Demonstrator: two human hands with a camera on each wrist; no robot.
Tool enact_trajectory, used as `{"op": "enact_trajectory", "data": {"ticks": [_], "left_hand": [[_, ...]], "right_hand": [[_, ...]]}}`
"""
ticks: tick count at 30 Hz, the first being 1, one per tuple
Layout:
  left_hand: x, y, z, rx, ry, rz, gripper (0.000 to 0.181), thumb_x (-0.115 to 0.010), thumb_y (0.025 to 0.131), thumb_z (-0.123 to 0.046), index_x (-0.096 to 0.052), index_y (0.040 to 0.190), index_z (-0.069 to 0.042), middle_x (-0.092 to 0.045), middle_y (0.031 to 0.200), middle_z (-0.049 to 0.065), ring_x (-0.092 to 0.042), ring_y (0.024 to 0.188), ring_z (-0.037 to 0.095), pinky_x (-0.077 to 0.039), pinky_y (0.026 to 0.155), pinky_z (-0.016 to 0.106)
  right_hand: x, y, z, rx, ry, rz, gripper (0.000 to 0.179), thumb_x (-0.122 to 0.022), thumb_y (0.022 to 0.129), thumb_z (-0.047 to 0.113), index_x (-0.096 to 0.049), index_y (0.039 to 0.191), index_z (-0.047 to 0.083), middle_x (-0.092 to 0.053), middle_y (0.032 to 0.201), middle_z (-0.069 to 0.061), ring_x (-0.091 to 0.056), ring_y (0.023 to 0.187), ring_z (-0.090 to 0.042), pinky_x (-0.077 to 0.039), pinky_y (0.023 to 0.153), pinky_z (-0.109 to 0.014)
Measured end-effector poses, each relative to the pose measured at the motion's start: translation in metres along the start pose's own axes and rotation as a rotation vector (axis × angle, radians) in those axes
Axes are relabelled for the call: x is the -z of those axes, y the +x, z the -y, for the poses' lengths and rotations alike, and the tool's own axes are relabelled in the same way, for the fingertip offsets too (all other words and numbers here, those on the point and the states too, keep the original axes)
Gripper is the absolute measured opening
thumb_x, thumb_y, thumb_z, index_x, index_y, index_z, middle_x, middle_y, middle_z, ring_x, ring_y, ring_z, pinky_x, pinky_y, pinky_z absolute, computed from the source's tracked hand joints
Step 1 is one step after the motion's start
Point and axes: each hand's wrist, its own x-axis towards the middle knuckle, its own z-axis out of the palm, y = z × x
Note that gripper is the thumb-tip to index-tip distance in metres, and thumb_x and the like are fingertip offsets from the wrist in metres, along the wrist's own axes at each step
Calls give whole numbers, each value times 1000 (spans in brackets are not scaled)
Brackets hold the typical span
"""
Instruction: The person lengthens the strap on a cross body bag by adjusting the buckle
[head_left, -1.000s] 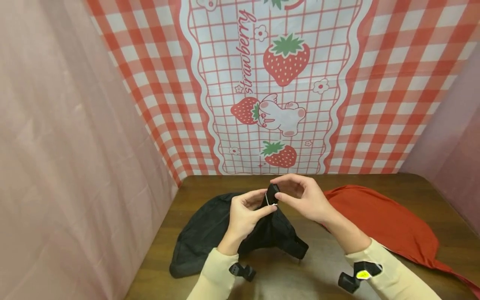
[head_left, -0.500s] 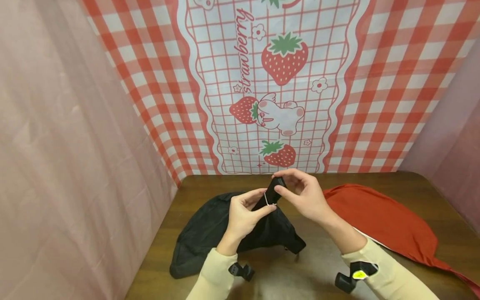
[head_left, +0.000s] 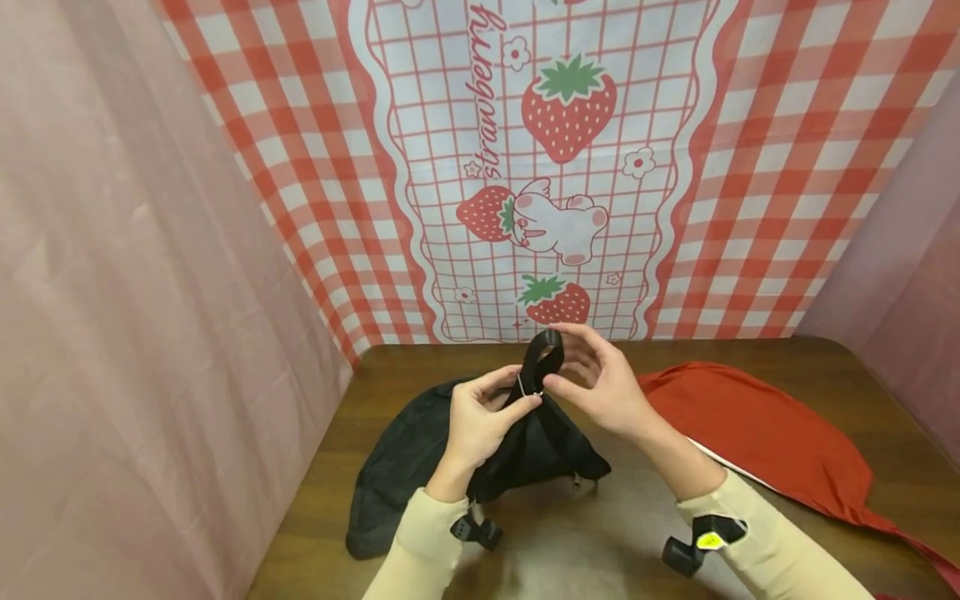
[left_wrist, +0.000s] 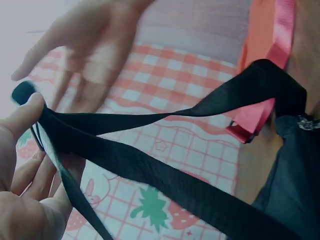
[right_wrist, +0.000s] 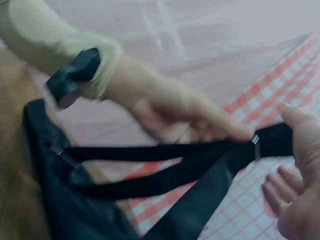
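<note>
My left hand [head_left: 474, 425] pinches a black webbing strap [left_wrist: 170, 185] at its thin metal slider [right_wrist: 256, 146], between thumb and fingers. Above that grip the strap bends into a standing loop [head_left: 531, 360]. Beside the loop is my right hand [head_left: 609, 387], its thumb and fingers spread and rather straight; whether a fingertip touches the webbing is hard to tell. The strap belongs to a black fabric bag [head_left: 401, 471], rounded in outline, that lies under and left of the hands. A zipper pull [head_left: 577, 481] shows at its right end.
A red bag [head_left: 765, 425] with a trailing strap [head_left: 903, 536] lies on the right of the wooden table [head_left: 600, 542]. A red-checked strawberry cloth [head_left: 570, 117] hangs behind, and a pale pink curtain [head_left: 150, 292] stands on the left.
The strap's end, earlier folded flat between the right fingers, now stands up as a rounded loop. The right fingers have spread. Both hands have moved slightly up and left.
</note>
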Motion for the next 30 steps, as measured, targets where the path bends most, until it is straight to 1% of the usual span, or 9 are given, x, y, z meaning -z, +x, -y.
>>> {"op": "enact_trajectory", "data": {"ticks": [2,4,8,10,12,16,20,23,30], "left_hand": [[2,2,-3,-10,-18,-25,40,-84,88,4,-75,127,5,-76,118,29,-75,106,7,-61,100,29],[4,3,-5,-14,-45,-39,41,-84,87,5,-74,127,8,-75,117,31,-75,105,7,-61,100,28],[7,5,-7,-6,-63,-36,41,-83,88,6,-72,127,11,-76,117,29,-74,104,7,-61,100,29],[8,5,-7,3,-65,-46,41,-83,87,6,-72,127,10,-77,116,27,-75,103,7,-62,98,30],[9,5,-7,8,-68,-66,40,-83,87,7,-73,126,10,-78,114,26,-76,101,7,-63,96,30],[9,3,-8,28,-74,-75,38,-82,87,8,-74,125,9,-77,115,28,-76,100,7,-63,96,28],[7,2,-7,63,-64,-40,40,-83,88,6,-73,127,9,-75,119,30,-76,102,5,-61,99,26],[7,2,-7,59,-53,-33,41,-83,88,4,-73,127,8,-75,120,31,-75,103,5,-61,100,27],[10,2,-8,37,-56,-50,39,-84,89,1,-74,126,8,-77,116,27,-76,101,6,-62,100,31]], "right_hand": [[-4,-2,-5,-30,-37,67,64,-83,91,2,-55,149,4,-68,135,-16,-69,117,-8,-58,104,-24],[-9,-4,-10,-53,-97,107,61,-88,88,8,-62,143,8,-72,132,-14,-73,114,-11,-60,102,-30],[-16,-8,-15,-52,-232,94,43,-92,85,19,-77,125,11,-81,117,-6,-79,103,-17,-64,96,-37],[-16,-10,-17,-49,-275,102,39,-92,85,20,-79,121,11,-82,113,-6,-80,100,-20,-65,93,-38],[-14,-12,-19,-58,-301,150,38,-91,86,18,-78,121,10,-81,114,-7,-79,101,-22,-65,93,-39],[-13,-16,-24,-95,-293,252,42,-89,88,16,-75,127,10,-80,119,-8,-78,106,-21,-64,95,-36],[-19,-19,-27,-63,-215,202,42,-89,88,16,-74,126,8,-80,116,-8,-79,103,-18,-65,93,-34],[-21,-19,-27,-43,-193,163,38,-89,88,14,-75,122,7,-81,111,-7,-79,99,-19,-66,90,-37],[-13,-20,-29,-94,-261,280,41,-88,88,14,-73,127,11,-79,115,-2,-78,105,-26,-64,95,-40]]}}
